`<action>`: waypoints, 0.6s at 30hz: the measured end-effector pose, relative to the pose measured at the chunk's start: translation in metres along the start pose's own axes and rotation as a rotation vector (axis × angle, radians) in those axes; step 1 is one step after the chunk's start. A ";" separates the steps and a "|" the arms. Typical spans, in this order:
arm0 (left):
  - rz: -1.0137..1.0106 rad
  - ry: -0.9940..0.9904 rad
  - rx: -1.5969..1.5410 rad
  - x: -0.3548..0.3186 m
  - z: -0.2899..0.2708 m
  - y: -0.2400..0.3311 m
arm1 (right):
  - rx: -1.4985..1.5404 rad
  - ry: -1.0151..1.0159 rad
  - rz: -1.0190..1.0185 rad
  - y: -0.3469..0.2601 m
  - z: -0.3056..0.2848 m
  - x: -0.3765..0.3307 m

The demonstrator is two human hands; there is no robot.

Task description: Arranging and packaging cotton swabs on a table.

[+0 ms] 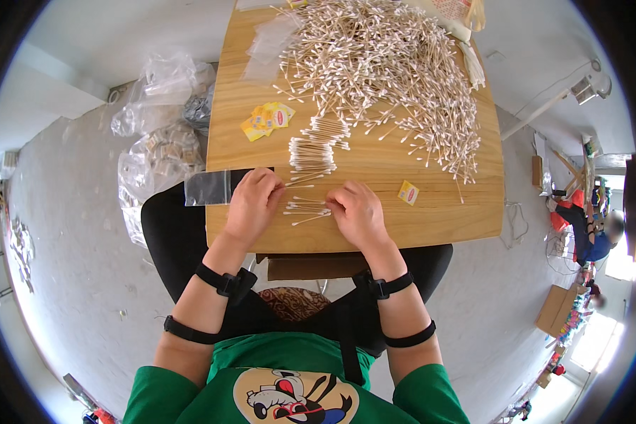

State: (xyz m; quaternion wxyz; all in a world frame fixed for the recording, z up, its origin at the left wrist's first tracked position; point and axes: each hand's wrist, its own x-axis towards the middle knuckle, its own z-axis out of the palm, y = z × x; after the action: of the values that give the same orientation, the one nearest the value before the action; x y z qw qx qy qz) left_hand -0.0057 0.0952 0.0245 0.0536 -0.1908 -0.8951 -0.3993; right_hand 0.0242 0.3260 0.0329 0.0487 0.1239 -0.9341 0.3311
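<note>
Grey concrete floor all round; a small wooden table (431, 219) stands in the middle, seen from above. Far half of the table is covered by a big loose heap of cotton swabs (381, 63). Nearer in, a tidy aligned stack of swabs (311, 152), and just in front of it a small bunch of swabs (305, 208) lying between the two hands. Left hand (253, 201) rests palm down on the table, fingers curled at the left end of the bunch and over the end of a clear plastic sleeve bag (208, 187) that hangs past the table's left edge. Right hand (357, 212) is curled, fingertips pinching the right end of the bunch. Yellow-and-red paper labels (267, 119) lie left of the stack; one more label (408, 192) sits right of the right hand. Clear bags of packed goods (159, 152) sit on the floor to the left. Another person (593, 237) is far off at right.
</note>
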 end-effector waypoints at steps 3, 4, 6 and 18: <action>0.012 0.001 0.031 0.001 0.005 0.007 | 0.006 -0.044 -0.010 -0.004 -0.001 -0.004; 0.036 -0.011 0.042 0.002 0.006 0.010 | 0.028 -0.068 0.003 -0.004 -0.002 -0.005; 0.037 -0.025 0.033 0.002 0.010 0.014 | 0.093 -0.010 0.069 -0.003 0.002 -0.002; -0.066 0.120 0.012 0.005 0.016 0.007 | -0.076 0.037 0.004 -0.001 0.012 0.028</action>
State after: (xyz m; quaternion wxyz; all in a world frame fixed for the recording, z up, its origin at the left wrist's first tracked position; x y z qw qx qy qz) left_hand -0.0067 0.1124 0.0200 0.0949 -0.1365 -0.8984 -0.4064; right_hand -0.0027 0.3124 0.0293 0.0699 0.1138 -0.9453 0.2976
